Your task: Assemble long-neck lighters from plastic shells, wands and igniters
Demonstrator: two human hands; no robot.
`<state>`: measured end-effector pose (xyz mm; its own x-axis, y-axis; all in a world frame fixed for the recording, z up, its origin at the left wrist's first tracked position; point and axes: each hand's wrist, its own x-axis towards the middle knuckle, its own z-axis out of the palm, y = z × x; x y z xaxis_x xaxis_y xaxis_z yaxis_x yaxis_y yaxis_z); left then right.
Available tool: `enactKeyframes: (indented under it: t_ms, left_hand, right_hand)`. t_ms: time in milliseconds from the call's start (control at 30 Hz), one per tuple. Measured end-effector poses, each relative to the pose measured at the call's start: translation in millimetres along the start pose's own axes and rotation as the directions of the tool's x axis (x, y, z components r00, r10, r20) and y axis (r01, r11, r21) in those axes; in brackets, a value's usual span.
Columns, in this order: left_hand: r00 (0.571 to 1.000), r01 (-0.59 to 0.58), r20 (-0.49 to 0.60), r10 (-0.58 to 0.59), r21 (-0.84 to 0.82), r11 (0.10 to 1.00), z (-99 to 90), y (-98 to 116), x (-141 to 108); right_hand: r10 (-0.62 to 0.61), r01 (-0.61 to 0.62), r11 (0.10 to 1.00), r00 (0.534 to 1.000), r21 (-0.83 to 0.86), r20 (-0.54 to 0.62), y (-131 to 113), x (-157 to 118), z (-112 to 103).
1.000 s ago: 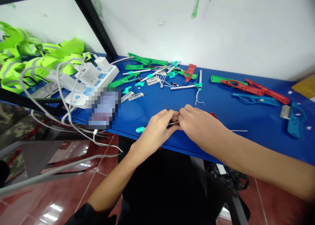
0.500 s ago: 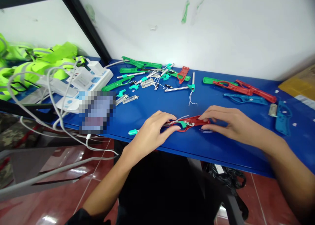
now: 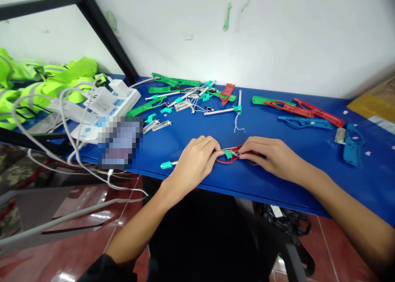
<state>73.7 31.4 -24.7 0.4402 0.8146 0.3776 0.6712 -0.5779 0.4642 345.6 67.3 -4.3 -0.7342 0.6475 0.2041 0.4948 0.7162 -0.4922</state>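
Observation:
A red plastic lighter casing half (image 3: pixel 226 161) lies on the blue table in front of me. A teal trigger piece (image 3: pixel 228 154) and thin white wires sit inside it. My left hand (image 3: pixel 197 158) is closed on the casing's left end, near the metal tube. My right hand (image 3: pixel 268 154) is pinched at the white wire (image 3: pixel 236 152) over the right part of the casing, which its fingers mostly hide. A teal-tipped metal rod (image 3: pixel 167 165) sticks out to the left of my left hand.
Green casing halves (image 3: pixel 175 81), metal tubes with wires (image 3: pixel 220 111) and clear tanks (image 3: pixel 161 126) lie at the back. Red (image 3: pixel 290 108) and blue casing halves (image 3: pixel 352 146) are at right. A power strip (image 3: pixel 126 102), cables and a blurred phone (image 3: pixel 121 144) stand left.
My right hand has moved left along the casing, from its right end to the wires near the teal piece, and its fingers have closed. The left hand's fingers have drawn together.

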Motion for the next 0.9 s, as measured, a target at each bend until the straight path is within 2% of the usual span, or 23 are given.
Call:
enactKeyframes:
  t_ms: [267, 433, 533, 667, 900]
  left_hand:
    - [0.999, 0.021, 0.026, -0.022, 0.065, 0.998, -2.0, 5, 3]
    - [0.999, 0.032, 0.019, -0.031, -0.030, 0.999, 0.3, 0, 3]
    - [0.999, 0.052, 0.015, -0.051, -0.041, 0.998, 0.3, 0, 4]
    - [0.999, 0.035, 0.017, -0.036, 0.026, 0.999, 0.5, 2, 5]
    - [0.999, -0.006, 0.031, 0.005, 0.061, 0.998, -0.7, 1, 7]
  right_hand:
    - [-0.045, 0.046, 0.999, 0.995, 0.002, -0.088, 2, -2, 9]
    - [-0.005, 0.006, 1.000, 0.994, 0.008, -0.107, -1, -1, 10]
    - [0.006, -0.008, 1.000, 0.995, -0.020, -0.103, -4, 0, 10]
    - [0.000, -0.007, 0.997, 0.996, -0.074, -0.086, -7, 0, 10]
    - [0.007, -0.012, 0.999, 0.995, -0.050, -0.100, -3, -1, 15]
